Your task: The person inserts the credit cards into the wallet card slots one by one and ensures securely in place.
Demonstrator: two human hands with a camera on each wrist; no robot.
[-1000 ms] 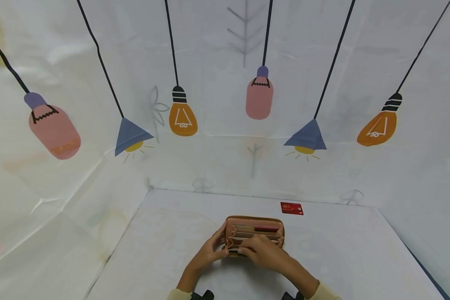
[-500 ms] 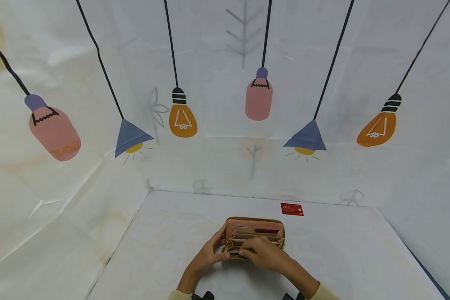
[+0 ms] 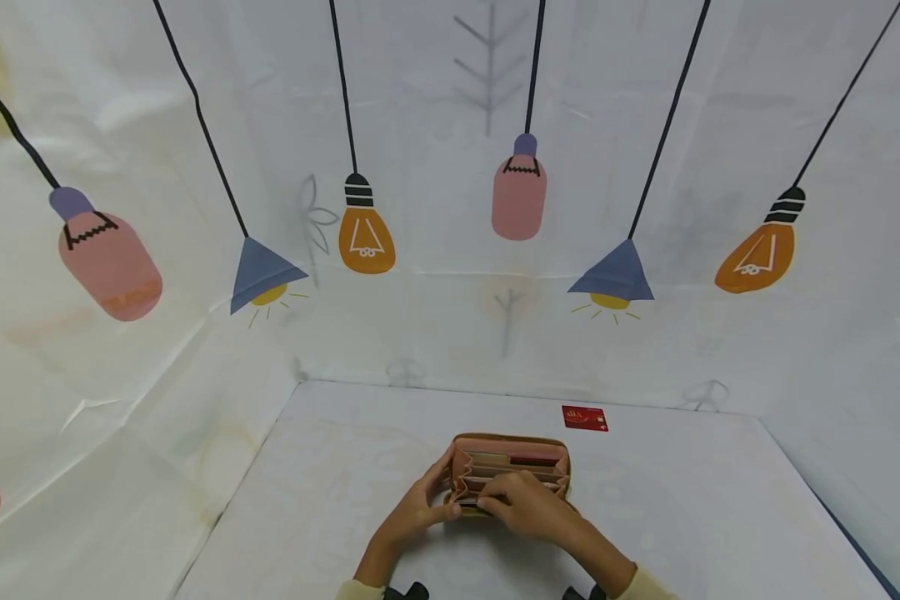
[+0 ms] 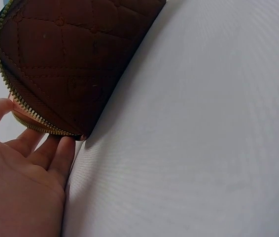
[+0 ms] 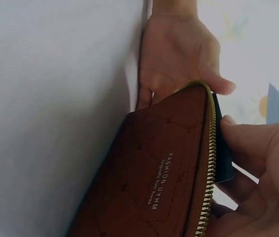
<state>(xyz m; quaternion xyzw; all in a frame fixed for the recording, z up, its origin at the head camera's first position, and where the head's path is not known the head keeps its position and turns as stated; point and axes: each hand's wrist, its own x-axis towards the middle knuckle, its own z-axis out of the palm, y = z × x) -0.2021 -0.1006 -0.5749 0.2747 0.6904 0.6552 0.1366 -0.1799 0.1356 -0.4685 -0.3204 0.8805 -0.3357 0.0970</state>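
A brown quilted zip wallet [image 3: 487, 437] stands unzipped on the table, its pink-lined compartments facing up, with a dark red item [image 3: 532, 460] in a rear slot. My left hand [image 3: 414, 508] holds the wallet's left end, thumb at the near edge and fingers along the side. In the right wrist view a dark card [image 5: 223, 143] sticks out past the gold zipper [image 5: 210, 158]. Thumb and fingers of my right hand [image 3: 528, 504] pinch this card at the near compartment. How deep the card reaches inside is hidden.
A red card [image 3: 585, 418] marked VIP lies on the white table [image 3: 682, 500], behind the wallet and to its right. White sheeting [image 3: 435, 333] printed with hanging lamps rises at the table's back and left.
The right hand stays at the wallet's near compartment with only slight finger movement at the card. The left hand, wallet and red card keep their places.
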